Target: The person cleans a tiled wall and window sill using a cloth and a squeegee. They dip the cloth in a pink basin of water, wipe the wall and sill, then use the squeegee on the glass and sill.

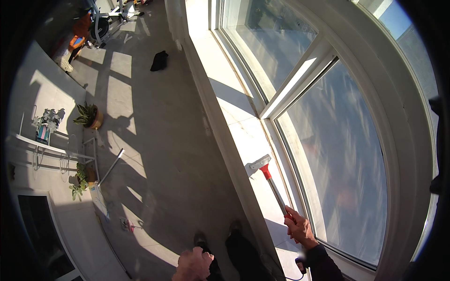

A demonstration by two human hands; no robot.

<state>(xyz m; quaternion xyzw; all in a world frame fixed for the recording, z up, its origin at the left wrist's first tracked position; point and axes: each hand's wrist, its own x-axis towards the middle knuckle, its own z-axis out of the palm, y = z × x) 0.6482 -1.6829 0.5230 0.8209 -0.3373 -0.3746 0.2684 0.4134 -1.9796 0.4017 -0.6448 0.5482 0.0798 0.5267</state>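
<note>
Clerk: Item one?

Operator: Scraper [276, 194], one; grey shaft, red neck, wide metal head [260, 162]. Located aslant over the white window sill [241, 133]. I see the right hand [300, 229] clamped on its red grip, presumably so that the shaft lends reach and keeps fingers clear of the head.

Clerk: Other hand?

Operator: Left hand [193, 263], one; low before the legs [241, 255], well apart from its partner, perhaps just idle. I cannot tell its grip or contents.

Clerk: Surroundings?

Operator: Window pane [344, 154], right of the sill, streaked. Black cloth-like item [160, 61], on the grey floor [173, 150]. Potted plant [96, 119], far left.

Clerk: Unverified?

Operator: Whether the head touches the sill. Grip, mostly finger-covered. Dark device [300, 265] by the right cuff [323, 264], kind unclear. Left forearm, cut off below.
</note>
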